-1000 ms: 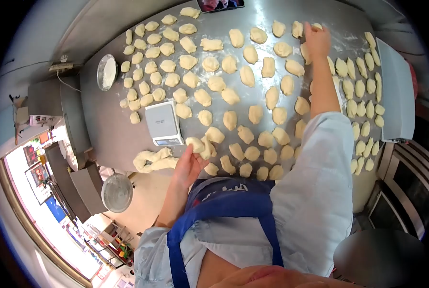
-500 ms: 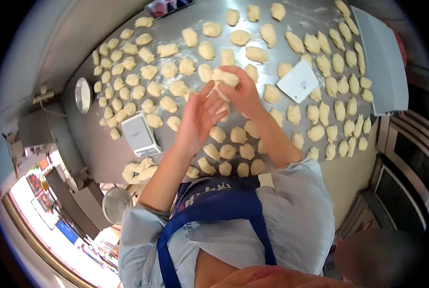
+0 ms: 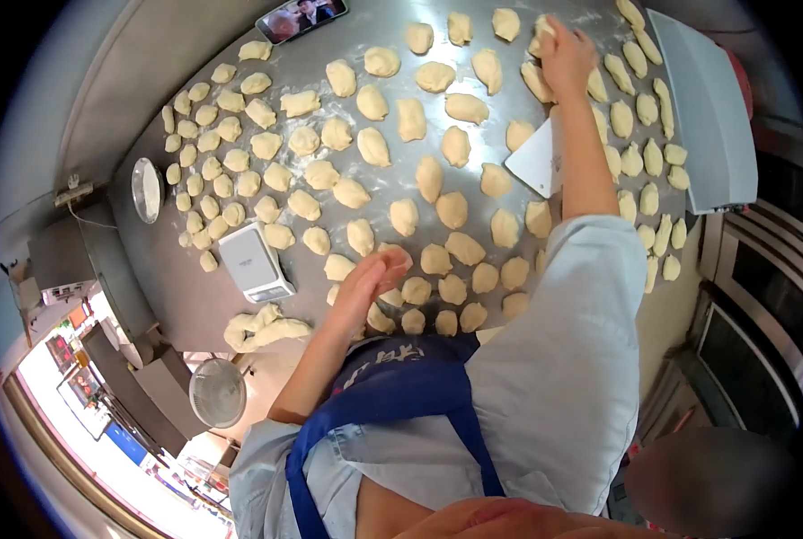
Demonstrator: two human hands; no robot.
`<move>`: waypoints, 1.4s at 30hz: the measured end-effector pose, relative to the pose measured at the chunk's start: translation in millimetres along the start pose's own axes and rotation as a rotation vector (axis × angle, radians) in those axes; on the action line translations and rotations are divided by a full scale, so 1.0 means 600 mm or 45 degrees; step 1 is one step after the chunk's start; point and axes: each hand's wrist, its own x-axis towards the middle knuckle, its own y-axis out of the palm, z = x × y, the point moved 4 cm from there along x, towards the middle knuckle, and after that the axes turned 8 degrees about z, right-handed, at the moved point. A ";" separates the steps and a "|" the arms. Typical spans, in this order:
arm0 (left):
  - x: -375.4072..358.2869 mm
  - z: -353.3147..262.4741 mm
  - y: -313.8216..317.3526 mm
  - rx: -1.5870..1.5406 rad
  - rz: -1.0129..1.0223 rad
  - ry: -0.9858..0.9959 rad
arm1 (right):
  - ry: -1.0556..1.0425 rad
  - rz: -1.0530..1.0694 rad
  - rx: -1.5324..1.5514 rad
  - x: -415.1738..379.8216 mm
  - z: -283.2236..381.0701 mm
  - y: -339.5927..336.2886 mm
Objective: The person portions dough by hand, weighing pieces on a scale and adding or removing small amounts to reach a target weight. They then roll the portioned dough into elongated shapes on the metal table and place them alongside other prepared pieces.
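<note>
One pale-yellow, rounded lump of soft dough: partly covered by the fingers of the right hand, near the far side of the grey metal tabletop; whether it is lifted cannot be told. Many pale-yellow, oval to blocky dough pieces: surfaces uneven, laid in loose rows, mostly apart, more closely grouped toward the left.

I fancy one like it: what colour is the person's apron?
The apron is blue, seen best in the head view.
</note>
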 end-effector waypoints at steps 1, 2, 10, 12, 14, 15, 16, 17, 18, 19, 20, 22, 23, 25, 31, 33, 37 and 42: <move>-0.009 0.003 -0.006 0.088 -0.080 -0.007 | -0.018 0.003 0.003 0.008 0.010 -0.013; -0.022 0.010 -0.012 0.171 -0.161 -0.023 | 0.122 -0.131 0.135 0.011 0.006 -0.039; -0.053 0.062 -0.055 0.405 -0.179 0.088 | 0.287 -0.141 -0.057 0.003 -0.064 -0.017; -0.074 0.069 -0.073 0.425 -0.272 0.144 | 0.178 -0.099 0.171 -0.029 0.016 -0.084; -0.093 0.061 -0.096 0.763 -0.379 0.195 | -0.061 0.079 0.306 -0.091 0.080 -0.094; -0.108 0.061 -0.107 0.820 -0.459 0.220 | -0.155 0.097 0.394 -0.131 0.124 -0.111; -0.123 0.074 -0.124 0.808 -0.489 0.228 | -0.246 0.117 0.475 -0.173 0.174 -0.130; -0.135 0.094 -0.148 0.780 -0.511 0.212 | -0.245 0.209 0.540 -0.205 0.212 -0.142; -0.149 0.109 -0.163 0.756 -0.526 0.196 | -0.237 0.299 0.599 -0.229 0.246 -0.151; -0.177 0.093 -0.156 0.867 -0.586 0.166 | -0.241 0.296 0.606 -0.247 0.279 -0.162; -0.196 0.100 -0.166 0.872 -0.592 0.165 | -0.215 0.345 0.704 -0.267 0.311 -0.169; -0.241 0.124 -0.199 0.977 -0.664 0.176 | -0.191 0.400 0.810 -0.309 0.377 -0.182; -0.259 0.155 -0.232 0.975 -0.731 0.242 | -0.233 0.442 0.888 -0.332 0.414 -0.185; -0.303 0.173 -0.272 1.094 -0.809 0.262 | -0.294 0.482 0.969 -0.376 0.489 -0.199; -0.428 0.252 -0.480 1.701 -1.222 0.322 | -0.622 1.011 1.118 -0.576 0.698 -0.227; -0.462 0.298 -0.563 1.733 -1.870 0.354 | -0.687 1.034 1.058 -0.645 0.746 -0.234; -0.454 0.384 -0.765 -0.259 -1.545 0.464 | -0.764 0.978 0.876 -0.737 0.833 -0.242; -0.472 0.321 -0.712 -0.254 -1.182 0.380 | -0.658 0.828 0.791 -0.797 0.941 -0.250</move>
